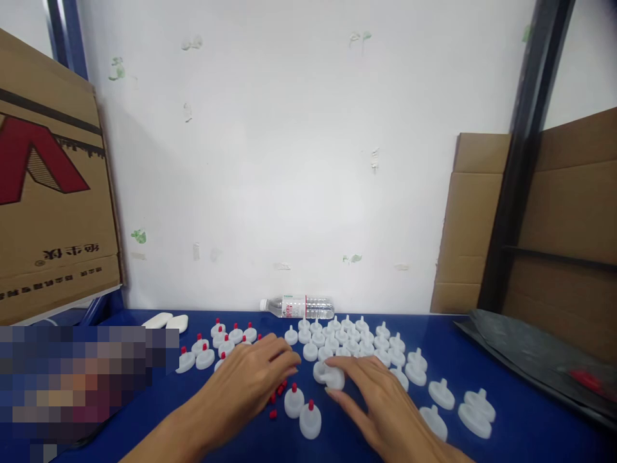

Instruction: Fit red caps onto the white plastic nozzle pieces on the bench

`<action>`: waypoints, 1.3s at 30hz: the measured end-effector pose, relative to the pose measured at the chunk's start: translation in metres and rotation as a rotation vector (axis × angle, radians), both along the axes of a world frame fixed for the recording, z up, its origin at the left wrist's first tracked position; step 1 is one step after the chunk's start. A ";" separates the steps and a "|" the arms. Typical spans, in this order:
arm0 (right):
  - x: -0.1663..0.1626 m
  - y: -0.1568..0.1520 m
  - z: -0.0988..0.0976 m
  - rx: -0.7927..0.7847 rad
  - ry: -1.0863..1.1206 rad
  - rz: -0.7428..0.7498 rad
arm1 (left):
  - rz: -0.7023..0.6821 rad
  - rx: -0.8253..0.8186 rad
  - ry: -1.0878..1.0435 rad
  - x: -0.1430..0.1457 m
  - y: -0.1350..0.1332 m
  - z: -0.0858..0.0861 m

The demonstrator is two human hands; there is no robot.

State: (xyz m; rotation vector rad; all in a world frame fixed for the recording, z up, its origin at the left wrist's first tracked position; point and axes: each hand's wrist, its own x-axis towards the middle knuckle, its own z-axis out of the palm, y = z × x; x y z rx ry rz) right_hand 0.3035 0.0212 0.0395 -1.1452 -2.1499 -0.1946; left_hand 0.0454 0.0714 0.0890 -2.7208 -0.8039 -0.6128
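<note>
The blue table [231, 431], its near edge cut off, shows a gap between the right hand [378, 386], clamped on a white spouted cap [335, 378] near mid-table, and the left hand [255, 368], whose hold I cannot tell, by half-hidden red caps [273, 415].

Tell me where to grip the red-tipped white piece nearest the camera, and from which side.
Pinch the piece by its wide white body, probably from the near side: its upward-pointing red tip is slim, a similar piece stands close behind on the left, and the right hand is to its right.
</note>
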 end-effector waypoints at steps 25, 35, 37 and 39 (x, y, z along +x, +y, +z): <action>0.002 -0.013 0.015 0.457 0.050 0.234 | -0.138 0.144 -0.158 0.028 -0.031 -0.032; -0.002 -0.015 0.013 0.455 0.027 0.284 | -0.118 0.049 -0.101 0.028 -0.033 -0.038; -0.003 -0.017 0.012 0.456 0.014 0.270 | -0.159 0.004 -0.138 0.029 -0.034 -0.038; -0.003 -0.019 0.011 0.456 0.010 0.251 | -0.201 -0.046 -0.166 0.030 -0.035 -0.037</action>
